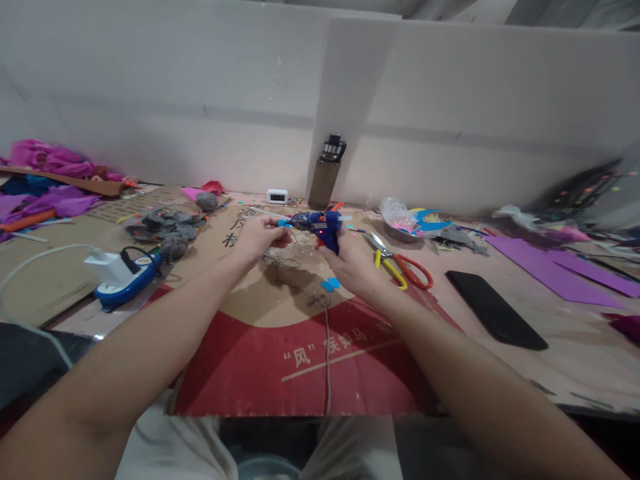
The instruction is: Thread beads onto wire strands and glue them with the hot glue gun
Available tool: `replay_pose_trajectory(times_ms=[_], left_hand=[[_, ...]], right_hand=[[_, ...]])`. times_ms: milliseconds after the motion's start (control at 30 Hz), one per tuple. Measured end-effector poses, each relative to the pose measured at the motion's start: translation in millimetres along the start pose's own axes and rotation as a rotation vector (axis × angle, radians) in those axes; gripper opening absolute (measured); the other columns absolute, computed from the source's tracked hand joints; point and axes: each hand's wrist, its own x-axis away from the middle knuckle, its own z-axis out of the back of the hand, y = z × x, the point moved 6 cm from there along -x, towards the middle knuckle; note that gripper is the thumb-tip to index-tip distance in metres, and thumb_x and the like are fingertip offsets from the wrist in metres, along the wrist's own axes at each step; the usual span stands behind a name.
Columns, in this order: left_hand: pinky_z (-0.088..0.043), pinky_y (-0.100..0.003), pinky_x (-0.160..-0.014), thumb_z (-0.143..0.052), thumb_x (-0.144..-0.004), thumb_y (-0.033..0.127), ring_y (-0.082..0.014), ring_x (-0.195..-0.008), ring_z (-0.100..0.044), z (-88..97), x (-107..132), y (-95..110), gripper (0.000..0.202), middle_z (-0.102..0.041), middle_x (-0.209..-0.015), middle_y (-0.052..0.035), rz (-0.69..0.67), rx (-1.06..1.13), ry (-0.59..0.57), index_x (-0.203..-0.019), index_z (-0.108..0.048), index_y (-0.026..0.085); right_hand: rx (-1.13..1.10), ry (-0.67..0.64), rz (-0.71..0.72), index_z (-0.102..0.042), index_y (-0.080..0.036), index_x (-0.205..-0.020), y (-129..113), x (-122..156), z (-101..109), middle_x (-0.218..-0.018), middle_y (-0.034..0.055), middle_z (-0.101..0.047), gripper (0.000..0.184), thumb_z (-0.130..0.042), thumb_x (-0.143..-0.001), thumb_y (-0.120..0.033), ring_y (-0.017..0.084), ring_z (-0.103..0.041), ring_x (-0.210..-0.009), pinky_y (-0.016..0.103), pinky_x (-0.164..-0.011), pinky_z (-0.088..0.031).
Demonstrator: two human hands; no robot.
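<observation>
My right hand (345, 257) is wrapped round the handle of a blue hot glue gun (326, 230), with a pale glue stick poking out of its back end. The gun's nozzle points left, towards my left hand (264, 237). Between the fingertips of that hand is a small blue piece (283, 223), close to the nozzle; whether they touch I cannot tell. Blue paper cutouts (331, 285) lie below the gun on the cardboard (250, 387), among strands of dried glue.
Scissors (400, 263) and a black phone (495, 309) lie to the right, near purple paper (550, 270). A bottle (325, 175) and small digital clock (277, 196) stand by the wall. At left is a blue power strip (127, 283) with a plugged-in charger.
</observation>
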Motion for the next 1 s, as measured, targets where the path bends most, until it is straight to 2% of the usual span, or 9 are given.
replay_pose_trajectory(times_ms=[200,500,867,933,1000], left_hand=[[-0.052,-0.029,-0.065,-0.061,-0.071,0.013,-0.013,-0.06,-0.062,-0.2,-0.5,0.3,0.005,-0.066,-0.065,-0.0041,-0.011,0.002,0.0,-0.067,-0.062,0.015],[-0.052,-0.028,-0.065,-0.063,-0.07,0.014,-0.0138,-0.061,-0.063,-0.2,-0.5,0.3,0.002,-0.066,-0.066,-0.0042,-0.02,-0.001,-0.006,-0.069,-0.062,0.015],[-0.051,-0.028,-0.065,-0.064,-0.069,0.014,-0.0141,-0.059,-0.062,-0.7,3.1,5.2,0.003,-0.067,-0.066,-0.0041,-0.009,0.006,0.014,-0.069,-0.062,0.015],[-0.051,-0.027,-0.064,-0.064,-0.07,0.015,-0.0137,-0.059,-0.062,-1.4,3.9,5.8,0.003,-0.067,-0.067,-0.0043,0.001,0.009,0.009,-0.069,-0.062,0.015],[-0.051,-0.026,-0.064,-0.064,-0.071,0.015,-0.0132,-0.06,-0.062,-2.3,4.8,5.9,0.004,-0.067,-0.068,-0.005,0.02,0.027,0.0,-0.07,-0.061,0.014]], right_hand=[[0.018,0.002,-0.017,-0.049,-0.016,-0.11,-0.1,-0.4,0.7,-0.087,0.0097,-0.059,0.031,-0.047,-0.082,-0.029,0.022,-0.057,-0.08,0.035,-0.074,-0.044],[0.003,-0.002,-0.008,-0.048,-0.018,-0.114,-0.1,-1.4,1.3,-0.091,0.0094,-0.06,0.033,-0.047,-0.082,-0.028,0.023,-0.057,-0.085,0.035,-0.077,-0.044],[-0.039,0.0,-0.004,-0.048,-0.018,-0.11,1.7,-1.6,2.6,-0.091,0.0082,-0.06,0.03,-0.046,-0.082,-0.028,0.022,-0.056,-0.084,0.035,-0.077,-0.044],[-0.073,0.007,-0.041,-0.048,-0.019,-0.109,5.9,-2.9,2.2,-0.089,0.007,-0.059,0.029,-0.047,-0.081,-0.028,0.021,-0.056,-0.082,0.034,-0.075,-0.045],[-0.143,0.01,-0.136,-0.049,-0.02,-0.103,15.5,-4.7,0.4,-0.084,0.0055,-0.059,0.025,-0.048,-0.079,-0.028,0.019,-0.056,-0.075,0.032,-0.068,-0.047]])
